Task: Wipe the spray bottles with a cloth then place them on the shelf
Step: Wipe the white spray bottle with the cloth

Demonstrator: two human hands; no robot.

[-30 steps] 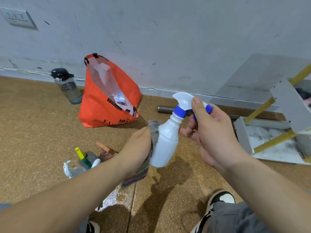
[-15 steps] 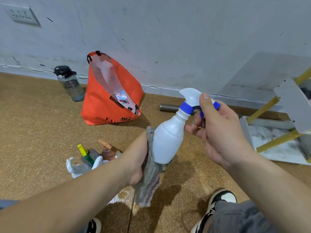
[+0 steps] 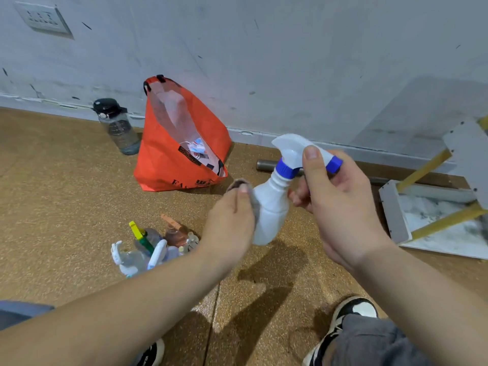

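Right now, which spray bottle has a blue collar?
The white bottle gripped by the right hand; those in the cluster on the floor show yellow-green, white or orange tops.

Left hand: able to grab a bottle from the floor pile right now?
Probably not as is: the left hand grips the cloth against the white spray bottle. The floor pile lies to its left, nothing between.

White spray bottle (image 3: pixel 269 207), blue collar and blue nozzle cap, white trigger head: in air, tilted, head up-right, base down-left; right hand (image 3: pixel 340 207) grips trigger head
Grey cloth (image 3: pixel 255 210): pressed to bottle's left side by left hand (image 3: pixel 229 228), mostly hidden
Other spray bottles (image 3: pixel 153 247): heaped on floor at left, clear bodies, white, yellow-green and orange heads
Shelf (image 3: pixel 393 210): at right by wall, white marbled boards, yellow posts
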